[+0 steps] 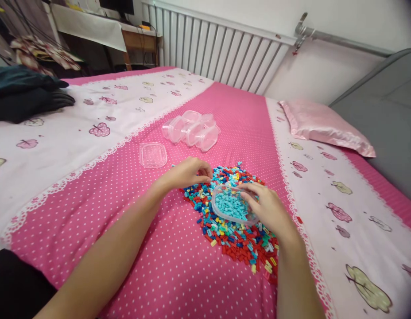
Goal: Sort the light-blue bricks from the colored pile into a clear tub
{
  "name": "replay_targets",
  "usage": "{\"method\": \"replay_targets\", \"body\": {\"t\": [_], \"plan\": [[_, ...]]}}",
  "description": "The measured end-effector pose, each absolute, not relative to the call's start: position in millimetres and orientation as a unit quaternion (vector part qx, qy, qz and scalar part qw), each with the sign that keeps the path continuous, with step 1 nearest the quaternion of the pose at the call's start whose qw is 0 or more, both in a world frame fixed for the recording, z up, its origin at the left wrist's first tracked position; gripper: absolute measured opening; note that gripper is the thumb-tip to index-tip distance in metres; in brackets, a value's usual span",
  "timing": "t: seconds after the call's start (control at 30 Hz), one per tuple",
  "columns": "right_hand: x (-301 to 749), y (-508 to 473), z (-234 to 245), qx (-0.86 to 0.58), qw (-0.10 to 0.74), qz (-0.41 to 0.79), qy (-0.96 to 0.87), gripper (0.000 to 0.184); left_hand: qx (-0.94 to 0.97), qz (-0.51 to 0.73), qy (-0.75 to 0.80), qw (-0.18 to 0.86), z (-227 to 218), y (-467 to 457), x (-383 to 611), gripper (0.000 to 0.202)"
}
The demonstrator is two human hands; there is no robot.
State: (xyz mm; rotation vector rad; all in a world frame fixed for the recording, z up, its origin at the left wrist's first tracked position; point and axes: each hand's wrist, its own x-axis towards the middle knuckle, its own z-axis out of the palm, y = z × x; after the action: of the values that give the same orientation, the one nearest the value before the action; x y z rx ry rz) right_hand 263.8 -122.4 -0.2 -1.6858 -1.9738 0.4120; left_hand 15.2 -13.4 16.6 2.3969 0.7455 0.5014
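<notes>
A heap of small building bricks (238, 250) in red, blue, turquoise, yellow and other colours is spread on the pink bedspread. Resting on the heap, tilted a little, is a clear plastic container (222, 215) with turquoise bricks (231, 204) inside. My right hand (267, 206) grips its right side, fingers over the far rim and thumb at the near part. At the heap's far left edge, my left hand (192, 172) is bent down with its fingers curled together. Whatever may be between those fingertips is too small to make out.
Beyond my left hand lie a clear plastic lid (153, 155) and several stacked clear containers (192, 128). A pink pillow (325, 126) is at the right, dark clothing (26, 95) at the left. A white radiator (212, 44) and a desk (89, 26) stand behind the bed.
</notes>
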Motion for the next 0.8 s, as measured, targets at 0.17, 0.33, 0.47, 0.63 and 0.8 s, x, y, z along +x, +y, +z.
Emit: {"method": "replay_targets", "body": {"t": [0.17,0.33,0.47,0.63,0.8], "plan": [[253.6,-122.0,9.3,-0.581,0.319,0.105,-0.741,0.021,0.825,0.357,0.243,0.364,11.8,-33.2,42.8,0.009],[241.3,-124.0,18.5,-0.534,0.375,0.114,-0.749,0.01,0.763,0.42,0.228,0.435,5.0,-41.7,55.0,0.011],[236.7,-124.9,18.9,-0.54,0.416,0.104,-0.724,0.011,0.759,0.416,0.221,0.449,3.8,-43.5,57.0,0.013],[237.4,-125.6,20.9,-0.528,0.408,0.105,-0.737,0.007,0.758,0.405,0.217,0.463,0.7,-47.2,60.5,0.015],[242.7,-125.9,22.0,-0.541,0.398,0.103,-0.733,0.006,0.77,0.401,0.197,0.455,-0.9,-48.4,62.1,0.016]]}}
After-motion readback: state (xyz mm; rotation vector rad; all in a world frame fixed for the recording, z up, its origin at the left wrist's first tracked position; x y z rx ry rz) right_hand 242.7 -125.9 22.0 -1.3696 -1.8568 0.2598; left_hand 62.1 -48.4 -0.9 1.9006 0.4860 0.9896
